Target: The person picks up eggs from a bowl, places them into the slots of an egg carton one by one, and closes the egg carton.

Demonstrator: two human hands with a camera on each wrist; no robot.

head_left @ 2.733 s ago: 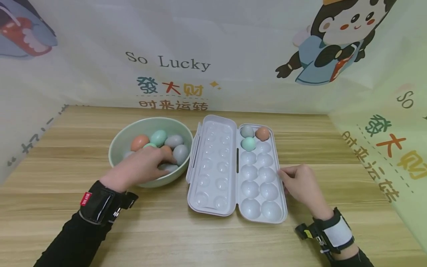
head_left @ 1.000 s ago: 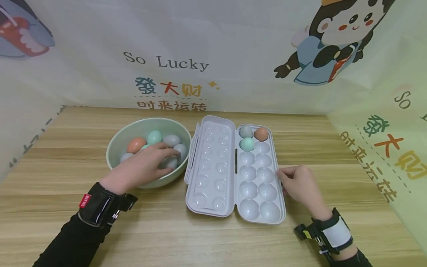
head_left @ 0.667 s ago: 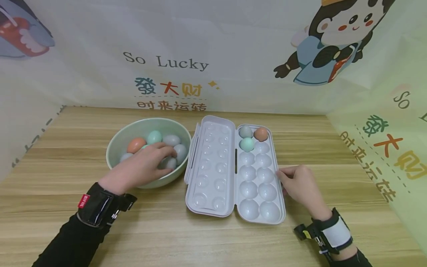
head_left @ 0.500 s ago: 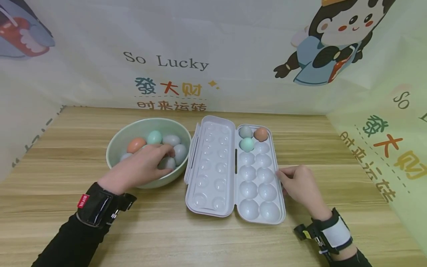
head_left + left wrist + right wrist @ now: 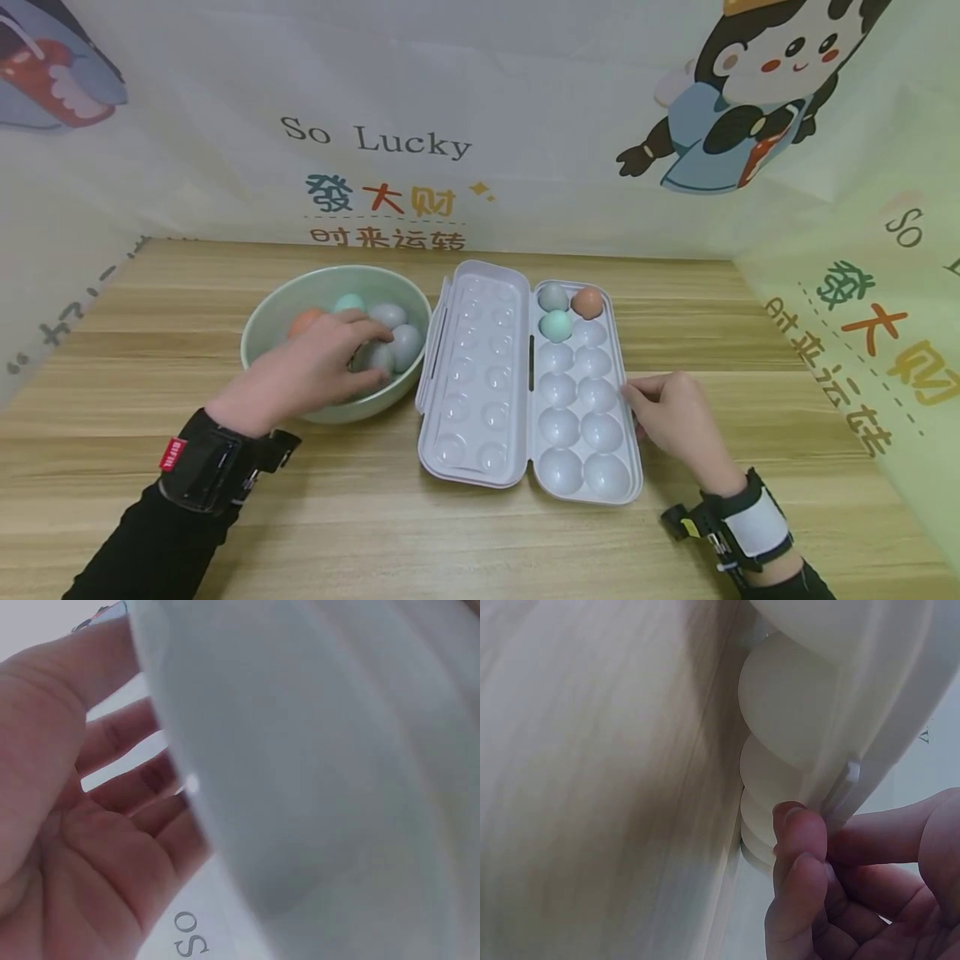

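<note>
My left hand [image 5: 322, 357] reaches into a pale green bowl [image 5: 258, 317] of eggs. Its thumb and fingers stand apart, with a grey egg [image 5: 375, 358] between or just beneath them. The bowl wall [image 5: 300, 780] hides the fingertips in the left wrist view. An egg carton [image 5: 476, 375] lies unfolded to the bowl's right. Its far end holds a grey egg [image 5: 553, 297], a brown egg [image 5: 587, 302] and a mint green egg [image 5: 556, 326]. My right hand [image 5: 673, 417] pinches the carton's right rim between thumb and fingers, as the right wrist view shows.
Another grey egg [image 5: 407, 345], a mint egg [image 5: 349, 302] and a brown egg [image 5: 303, 320] are in the bowl. All stands on a wooden tabletop [image 5: 375, 517]. A printed white sheet [image 5: 525, 125] rises behind it and at both sides.
My left hand has drawn back slightly to the left over the bowl and now covers more of the brown egg. The grey egg near its fingers shifted slightly left. My right hand stays put.
</note>
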